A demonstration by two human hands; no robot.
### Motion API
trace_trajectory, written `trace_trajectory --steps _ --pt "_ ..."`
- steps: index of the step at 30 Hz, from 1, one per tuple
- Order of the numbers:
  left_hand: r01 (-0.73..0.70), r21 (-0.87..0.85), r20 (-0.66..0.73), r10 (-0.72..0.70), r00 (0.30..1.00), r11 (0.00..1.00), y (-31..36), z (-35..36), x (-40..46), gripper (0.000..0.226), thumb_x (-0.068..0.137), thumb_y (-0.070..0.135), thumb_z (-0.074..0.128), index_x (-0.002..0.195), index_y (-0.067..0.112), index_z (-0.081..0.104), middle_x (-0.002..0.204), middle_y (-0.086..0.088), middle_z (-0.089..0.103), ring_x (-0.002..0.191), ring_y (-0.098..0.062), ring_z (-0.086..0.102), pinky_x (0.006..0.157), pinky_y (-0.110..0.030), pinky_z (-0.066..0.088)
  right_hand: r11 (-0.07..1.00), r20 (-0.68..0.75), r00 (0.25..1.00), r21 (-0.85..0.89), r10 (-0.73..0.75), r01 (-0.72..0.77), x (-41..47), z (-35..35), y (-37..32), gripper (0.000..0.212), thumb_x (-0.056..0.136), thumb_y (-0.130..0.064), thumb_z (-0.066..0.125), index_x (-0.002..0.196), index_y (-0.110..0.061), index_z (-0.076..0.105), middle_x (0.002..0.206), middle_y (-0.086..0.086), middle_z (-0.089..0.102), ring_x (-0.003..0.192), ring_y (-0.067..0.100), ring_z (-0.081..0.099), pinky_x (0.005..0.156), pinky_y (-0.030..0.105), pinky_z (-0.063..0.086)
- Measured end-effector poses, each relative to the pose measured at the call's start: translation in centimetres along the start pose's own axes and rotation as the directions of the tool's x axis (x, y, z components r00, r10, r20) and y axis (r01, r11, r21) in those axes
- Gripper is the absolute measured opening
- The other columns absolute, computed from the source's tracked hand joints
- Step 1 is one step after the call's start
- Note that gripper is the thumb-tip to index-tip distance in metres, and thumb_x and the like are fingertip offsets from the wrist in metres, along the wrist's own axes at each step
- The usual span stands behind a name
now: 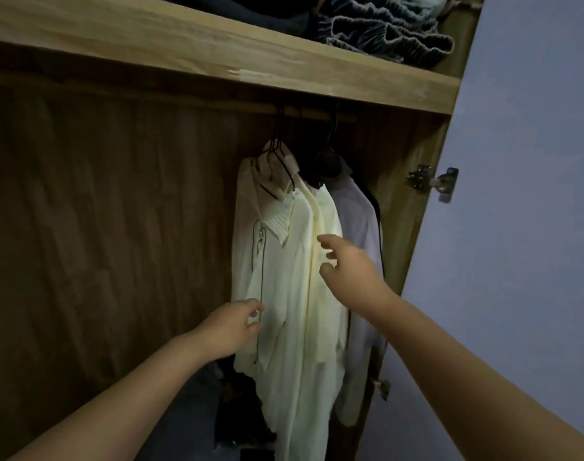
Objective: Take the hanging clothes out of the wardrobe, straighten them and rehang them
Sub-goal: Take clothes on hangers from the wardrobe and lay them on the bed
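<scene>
Several garments hang on black hangers (280, 161) from a wooden rail (303, 112) at the right end of the wardrobe. Frontmost is a cream blouse (277, 261) with a pleated collar and dark trim. Behind it hang a pale yellow garment (323, 214) and a pale lilac shirt (357, 221). My left hand (230, 326) is at the blouse's left edge, fingers loosely curled, touching the fabric. My right hand (347, 264) reaches toward the yellow garment with spread fingers, holding nothing.
A wooden shelf (217, 51) runs above the rail, with folded dark clothes (383, 28) on top. The wardrobe's left part shows only the dark wood back panel (100, 211). A door hinge (433, 183) sticks out at the right side panel. Dark items (237, 417) lie on the floor.
</scene>
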State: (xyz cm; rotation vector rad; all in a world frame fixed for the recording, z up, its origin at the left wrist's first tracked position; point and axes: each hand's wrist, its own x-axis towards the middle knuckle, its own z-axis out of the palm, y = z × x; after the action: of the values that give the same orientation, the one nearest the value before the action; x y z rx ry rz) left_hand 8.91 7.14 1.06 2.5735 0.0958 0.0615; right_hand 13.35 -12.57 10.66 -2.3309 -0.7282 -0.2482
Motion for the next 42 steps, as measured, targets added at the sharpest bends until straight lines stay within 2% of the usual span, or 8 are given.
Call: trace_trajectory --steps 4,9,12,17,24,33,36,42 --pt "-0.037 0.022 -0.052 0.038 0.998 0.999 -1.4 -4.2 4.2 0.043 0.096 0.024 0.046 0.138 0.02 0.04 0.135 -0.003 0.048 0.113 -0.016 0.052 0.096 -0.026 0.044 1.0 -0.115 0.993 -0.029 -0.007 0.004 7.4 1.7 -2.0 0.057 0.091 -0.004 0.045 0.145 -0.011 0.029 0.147 0.007 0.035 0.133 0.021 0.036 0.103 0.024 0.031" --pt "-0.082 0.013 -0.112 0.083 0.99 0.997 -3.1 -8.5 7.5 0.048 0.095 0.022 0.048 0.141 0.018 0.034 0.141 -0.004 0.044 0.121 -0.017 0.048 0.097 -0.023 0.039 0.995 -0.123 0.987 0.019 0.099 -0.098 13.6 4.3 -3.0 0.033 0.088 -0.005 0.048 0.12 -0.004 0.052 0.105 0.01 0.061 0.091 0.023 0.056 0.068 0.027 0.041" --pt "-0.084 -0.078 -0.13 0.074 0.989 0.993 -4.3 -9.9 9.1 0.053 0.095 0.02 0.05 0.144 0.022 0.03 0.144 -0.002 0.04 0.126 -0.017 0.045 0.102 -0.028 0.04 0.947 -0.028 0.986 0.283 0.167 -0.152 15.7 6.4 -4.0 0.016 0.085 -0.006 0.051 0.099 -0.009 0.058 0.083 0.006 0.063 0.078 0.024 0.062 0.06 0.027 0.047" --pt "-0.151 -0.364 -0.168 0.095 0.981 0.919 -4.0 -11.3 10.8 0.06 0.094 0.014 0.051 0.146 0.022 0.024 0.144 0.006 0.037 0.127 -0.01 0.04 0.103 -0.022 0.034 0.611 0.138 0.972 0.759 0.19 -0.227 17.5 8.1 -6.6 0.048 0.077 0.018 0.033 0.108 -0.013 0.052 0.087 0.003 0.05 0.085 0.017 0.05 0.064 0.021 0.04" --pt "-0.335 -0.386 -0.413 0.163 0.896 0.86 -1.4 -12.9 10.7 0.052 0.093 0.013 0.051 0.141 0.026 0.036 0.131 0.008 0.049 0.12 -0.009 0.048 0.104 -0.03 0.039 0.166 0.089 0.993 0.981 0.077 -0.101 17.1 5.2 -7.6 0.041 0.049 0.011 0.035 0.076 -0.015 0.051 0.08 0.007 0.054 0.079 0.023 0.055 0.074 0.035 0.047" --pt "-0.198 -0.308 -0.67 -0.065 0.74 0.931 0.9 -12.4 9.4 0.039 0.094 0.011 0.042 0.133 0.013 0.044 0.135 -0.01 0.045 0.123 -0.025 0.046 0.104 -0.041 0.039 0.371 0.187 0.981 0.915 -0.049 -0.156 7.4 -0.6 -2.8 0.053 0.062 0.022 0.026 0.1 -0.001 0.056 0.099 0.015 0.067 0.092 0.03 0.064 0.071 0.035 0.057" --pt "-0.131 -0.24 -0.707 -0.08 0.703 0.962 1.9 -12.1 8.7 0.046 0.093 0.004 0.041 0.138 0.012 0.038 0.142 -0.011 0.038 0.132 -0.028 0.036 0.109 -0.04 0.032 0.489 0.219 0.976 0.853 -0.019 -0.182 3.0 -3.5 -0.6 0.049 0.063 0.028 0.019 0.085 0.003 0.055 0.078 0.008 0.069 0.068 0.017 0.067 0.054 0.024 0.054" --pt "-0.123 -0.029 -0.631 0.078 0.772 0.992 5.7 -9.0 6.8 0.053 0.096 0.007 0.037 0.147 0.016 0.024 0.156 -0.005 0.018 0.143 -0.026 0.015 0.116 -0.044 0.017 0.532 0.281 0.959 0.809 0.023 -0.25 -6.9 -9.8 3.9 0.042 0.048 0.015 0.033 0.076 -0.002 0.06 0.086 0.017 0.064 0.086 0.025 0.065 0.072 0.032 0.055"
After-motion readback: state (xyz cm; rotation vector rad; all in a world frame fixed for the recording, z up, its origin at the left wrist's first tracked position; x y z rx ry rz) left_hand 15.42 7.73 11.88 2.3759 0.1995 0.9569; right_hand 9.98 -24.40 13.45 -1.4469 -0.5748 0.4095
